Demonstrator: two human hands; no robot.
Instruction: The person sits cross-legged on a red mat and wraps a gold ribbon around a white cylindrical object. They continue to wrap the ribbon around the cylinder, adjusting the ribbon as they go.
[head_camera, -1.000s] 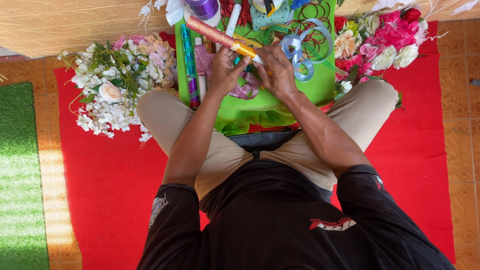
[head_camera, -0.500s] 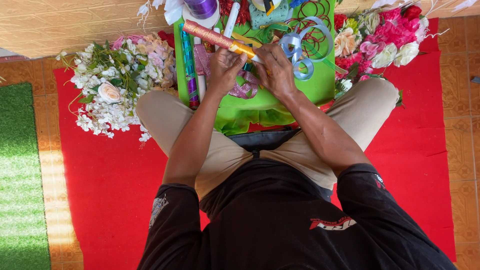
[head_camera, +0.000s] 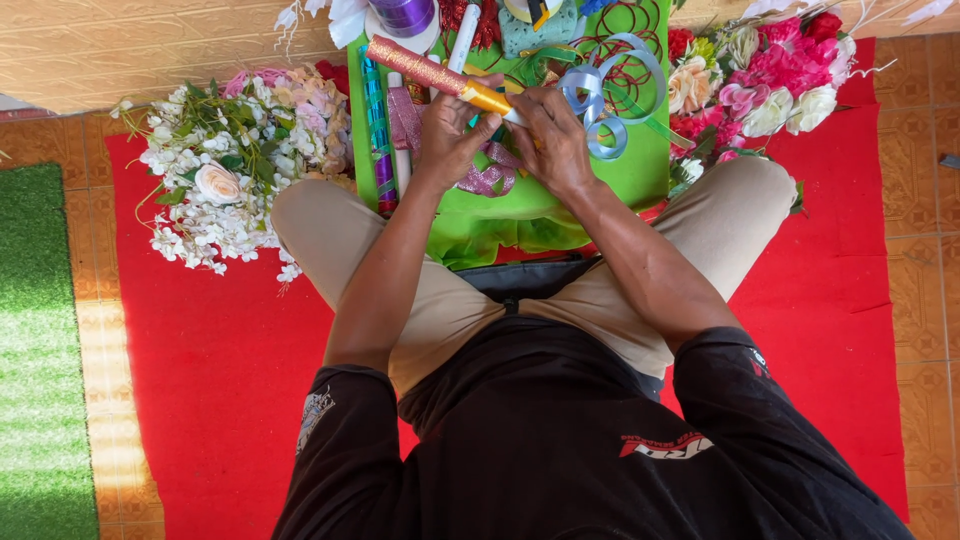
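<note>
My left hand grips a glittery stick, red-gold along its length with a yellow end, slanting up to the left over a green cloth. My right hand pinches the stick's near end, fingers closed around it. Under both hands lies a pink glitter ribbon. Light blue ribbon loops sit just right of my right hand. I sit cross-legged in tan trousers, with both forearms reaching forward.
White and pink artificial flowers lie at the left, pink, red and cream ones at the right. A purple ribbon spool, foil-wrapped sticks and red wire rings crowd the cloth. Red mat, green turf.
Barely anything differs; both hands stay on the glittery stick with only slight finger shifts.
</note>
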